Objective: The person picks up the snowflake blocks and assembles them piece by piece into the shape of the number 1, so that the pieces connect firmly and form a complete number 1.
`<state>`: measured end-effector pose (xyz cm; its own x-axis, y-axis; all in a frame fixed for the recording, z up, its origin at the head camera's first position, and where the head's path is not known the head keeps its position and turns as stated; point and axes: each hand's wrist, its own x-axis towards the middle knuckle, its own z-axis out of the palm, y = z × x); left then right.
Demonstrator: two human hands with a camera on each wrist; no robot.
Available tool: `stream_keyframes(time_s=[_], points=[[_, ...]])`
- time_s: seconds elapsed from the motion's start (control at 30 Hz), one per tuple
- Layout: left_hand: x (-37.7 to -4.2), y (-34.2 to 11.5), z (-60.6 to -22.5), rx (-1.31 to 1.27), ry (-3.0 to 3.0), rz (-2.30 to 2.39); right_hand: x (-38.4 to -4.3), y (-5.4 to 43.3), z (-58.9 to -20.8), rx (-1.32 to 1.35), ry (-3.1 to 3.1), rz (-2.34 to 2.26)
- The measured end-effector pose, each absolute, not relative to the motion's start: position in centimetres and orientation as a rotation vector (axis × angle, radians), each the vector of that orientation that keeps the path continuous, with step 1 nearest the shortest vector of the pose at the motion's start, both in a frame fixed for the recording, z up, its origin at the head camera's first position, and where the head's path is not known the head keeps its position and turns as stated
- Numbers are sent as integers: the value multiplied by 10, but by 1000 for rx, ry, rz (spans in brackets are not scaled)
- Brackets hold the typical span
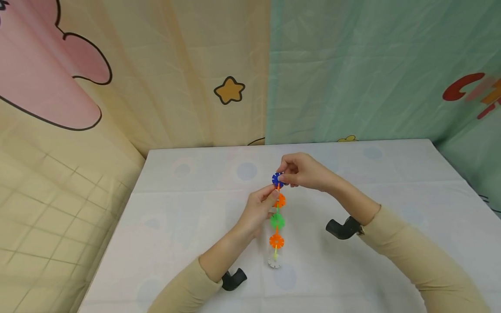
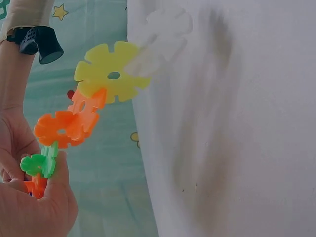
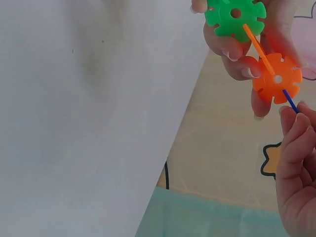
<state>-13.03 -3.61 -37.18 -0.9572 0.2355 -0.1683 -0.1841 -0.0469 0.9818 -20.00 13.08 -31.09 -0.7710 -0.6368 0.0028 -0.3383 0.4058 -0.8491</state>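
A chain of slotted plastic snowflake discs runs between my hands and downward. At its top is a blue disc (image 1: 277,179), which my right hand (image 1: 307,171) pinches between thumb and fingers. Just below, my left hand (image 1: 256,211) grips the chain by an orange disc (image 1: 281,200). Under that hang a green disc (image 1: 277,221), another orange disc (image 1: 276,241) and a white disc (image 1: 275,263) at the lower end. A yellow disc (image 2: 106,71) shows broadside in the left wrist view, edge-on from above. In the right wrist view the blue disc (image 3: 291,101) appears as a thin edge.
A table with a pale spotted cloth (image 1: 188,217) lies beneath both hands. Patterned curtains (image 1: 176,78) hang behind its far edge and at both sides. Black wrist cameras (image 1: 233,279) are strapped to the two forearms.
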Motion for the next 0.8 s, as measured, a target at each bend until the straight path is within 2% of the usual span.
stream_keyframes(time_s=[0.8], points=[[-136, -38, -367, -14, 1962, 2065, -197, 135, -329, -640, 2241, -1588]])
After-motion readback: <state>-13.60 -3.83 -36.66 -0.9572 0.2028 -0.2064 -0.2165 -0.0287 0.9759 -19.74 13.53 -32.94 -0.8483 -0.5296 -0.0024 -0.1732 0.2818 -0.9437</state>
